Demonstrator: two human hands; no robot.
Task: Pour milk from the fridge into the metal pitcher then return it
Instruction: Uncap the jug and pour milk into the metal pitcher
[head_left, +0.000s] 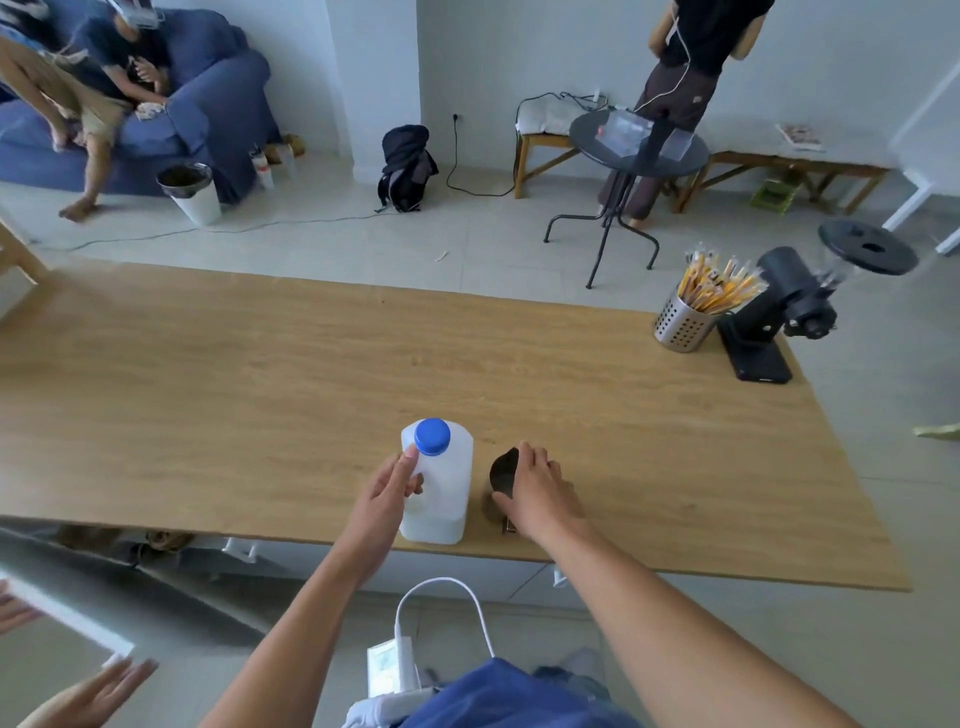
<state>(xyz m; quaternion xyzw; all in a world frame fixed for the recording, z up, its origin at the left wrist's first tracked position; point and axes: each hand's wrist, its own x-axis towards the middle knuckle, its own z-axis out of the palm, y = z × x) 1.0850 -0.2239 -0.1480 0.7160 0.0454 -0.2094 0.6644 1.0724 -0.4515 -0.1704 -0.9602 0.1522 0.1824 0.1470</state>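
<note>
Head view: both forearms extend forward over the near edge of the wooden table (260, 374). The left hand (387, 488) grips the side of the upright milk jug (441, 488), thumb near its blue cap (432, 436). The right hand (540, 493) clasps the metal pitcher (503, 473), standing just right of the jug.

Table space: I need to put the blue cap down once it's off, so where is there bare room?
Bare wood spans the table left of and beyond the milk jug. It is crowded at the near edge, around jug, pitcher and both hands, and at the far right corner by the utensil holder and grinder.
</note>
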